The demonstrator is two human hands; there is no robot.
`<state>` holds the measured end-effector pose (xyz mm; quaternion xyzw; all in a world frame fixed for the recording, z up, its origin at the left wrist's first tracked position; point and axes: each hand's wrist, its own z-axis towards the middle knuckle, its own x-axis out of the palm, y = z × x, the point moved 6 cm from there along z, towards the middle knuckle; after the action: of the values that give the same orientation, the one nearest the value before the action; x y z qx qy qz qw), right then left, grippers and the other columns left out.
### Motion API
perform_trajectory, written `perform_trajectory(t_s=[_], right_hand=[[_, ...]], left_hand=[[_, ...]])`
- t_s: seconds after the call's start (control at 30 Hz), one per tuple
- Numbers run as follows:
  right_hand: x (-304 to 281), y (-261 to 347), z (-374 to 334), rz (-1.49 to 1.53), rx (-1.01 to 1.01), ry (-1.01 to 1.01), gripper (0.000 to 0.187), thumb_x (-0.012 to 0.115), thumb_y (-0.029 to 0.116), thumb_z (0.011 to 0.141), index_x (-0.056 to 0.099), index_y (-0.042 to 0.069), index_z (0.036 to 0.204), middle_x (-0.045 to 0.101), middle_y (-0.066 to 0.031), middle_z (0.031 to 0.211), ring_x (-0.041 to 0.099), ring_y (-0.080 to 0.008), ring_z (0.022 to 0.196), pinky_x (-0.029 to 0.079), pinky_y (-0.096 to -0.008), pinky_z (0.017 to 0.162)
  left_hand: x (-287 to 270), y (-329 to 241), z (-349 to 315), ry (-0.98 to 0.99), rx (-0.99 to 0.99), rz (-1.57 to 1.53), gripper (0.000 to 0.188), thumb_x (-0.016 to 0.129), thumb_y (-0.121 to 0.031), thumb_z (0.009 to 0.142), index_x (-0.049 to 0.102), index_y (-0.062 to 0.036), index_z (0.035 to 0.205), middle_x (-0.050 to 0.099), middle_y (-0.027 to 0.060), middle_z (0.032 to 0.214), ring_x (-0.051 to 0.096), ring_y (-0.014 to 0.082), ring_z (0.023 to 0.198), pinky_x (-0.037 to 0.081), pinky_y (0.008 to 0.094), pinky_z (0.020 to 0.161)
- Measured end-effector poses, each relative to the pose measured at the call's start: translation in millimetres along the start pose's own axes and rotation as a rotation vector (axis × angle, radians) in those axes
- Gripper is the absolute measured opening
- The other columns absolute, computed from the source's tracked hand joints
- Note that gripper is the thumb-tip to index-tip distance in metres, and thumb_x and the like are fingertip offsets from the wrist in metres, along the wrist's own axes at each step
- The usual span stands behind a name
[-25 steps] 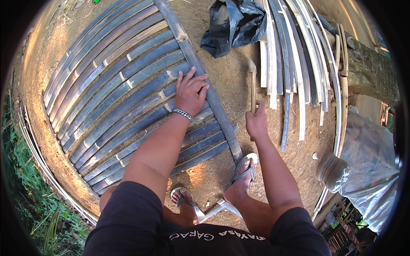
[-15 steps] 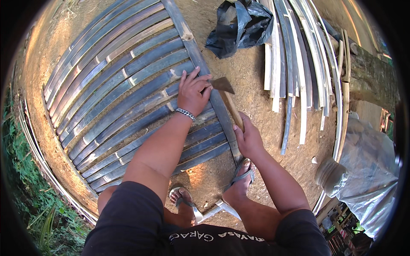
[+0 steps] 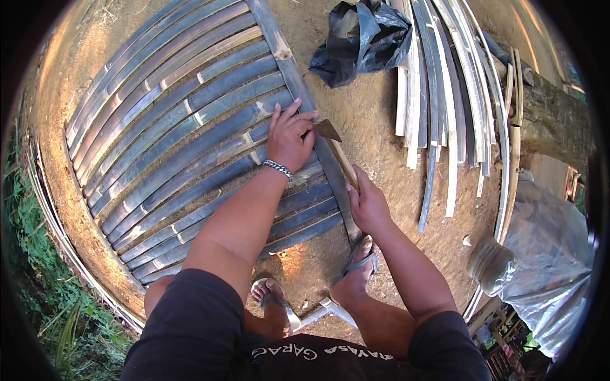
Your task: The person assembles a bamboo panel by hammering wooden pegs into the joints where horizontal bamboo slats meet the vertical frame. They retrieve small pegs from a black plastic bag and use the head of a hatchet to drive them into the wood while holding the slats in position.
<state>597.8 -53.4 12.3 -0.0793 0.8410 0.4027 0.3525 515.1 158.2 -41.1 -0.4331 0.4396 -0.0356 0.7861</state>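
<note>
My left hand [image 3: 291,134] rests on the dark bamboo slats [image 3: 216,134] beside the long side rail [image 3: 293,76] of a slatted panel. Its upper fingers reach across the slat ends, while the thumb and a finger come together at the rail; what they pinch, if anything, is hidden. In my right hand [image 3: 370,204] is the wooden handle of a hammer [image 3: 343,162]. The hammer's brown, wedge-shaped metal head lies over the rail, right by my left fingertips.
A crumpled black plastic bag [image 3: 360,44] lies beyond the rail. Several split bamboo strips [image 3: 451,95] are heaped at the far right, near a log [image 3: 553,114]. Clear plastic sheeting [image 3: 546,247] covers something at the right. My sandalled feet [image 3: 356,273] stand at the panel's near end.
The hammer head and both hands hold nearly the same place at the rail. The whole view has shifted very slightly.
</note>
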Motion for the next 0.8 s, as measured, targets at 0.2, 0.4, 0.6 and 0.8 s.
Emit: perform_trajectory(t_s=[0.2, 0.4, 0.6, 0.8], right_hand=[[-9.9, 13.2, -5.2, 0.027, -0.109, -0.114, 0.048, 0.06, 0.018, 0.106, 0.047, 0.008, 0.151, 0.071, -0.029, 0.114, 0.071, -0.0464, 0.104, 0.056, -0.0485, 0.087], [-1.9, -1.0, -3.0, -0.03, 0.025, -0.011, 0.049, 0.061, 0.019, 0.104, 0.049, 0.011, 0.151, 0.069, -0.027, 0.125, 0.069, -0.0468, 0.11, 0.057, -0.0503, 0.09], [-2.0, -8.4, -9.2, 0.078, 0.072, -0.044, 0.048, 0.061, 0.021, 0.105, 0.049, 0.011, 0.151, 0.07, -0.0285, 0.122, 0.069, -0.0478, 0.111, 0.056, -0.051, 0.092], [5.2, -20.1, -21.5, 0.053, 0.078, 0.015, 0.048, 0.059, 0.022, 0.105, 0.048, 0.011, 0.151, 0.07, -0.0283, 0.121, 0.068, -0.0481, 0.112, 0.056, -0.0509, 0.093]], left_hand=[[-1.7, 0.1, 0.7, -0.027, -0.019, -0.014, 0.006, 0.078, -0.009, 0.085, 0.073, -0.0103, 0.082, 0.077, -0.002, 0.123, 0.054, 0.0272, 0.144, 0.028, 0.0575, 0.126], [0.6, 0.4, -0.1, 0.036, -0.037, -0.014, 0.003, 0.079, -0.012, 0.086, 0.076, -0.0107, 0.085, 0.077, -0.0024, 0.124, 0.053, 0.0267, 0.144, 0.027, 0.0563, 0.127], [-3.4, -1.3, 3.6, 0.092, -0.091, -0.023, 0.059, 0.088, -0.027, 0.08, 0.068, -0.0099, 0.133, 0.059, 0.0066, 0.153, 0.043, 0.0276, 0.152, 0.023, 0.0558, 0.13], [1.1, 6.3, 4.7, 0.288, -0.067, 0.37, 0.109, 0.083, -0.065, 0.074, 0.042, -0.0137, 0.161, 0.031, 0.0049, 0.173, 0.023, 0.0267, 0.161, 0.013, 0.0569, 0.131]])
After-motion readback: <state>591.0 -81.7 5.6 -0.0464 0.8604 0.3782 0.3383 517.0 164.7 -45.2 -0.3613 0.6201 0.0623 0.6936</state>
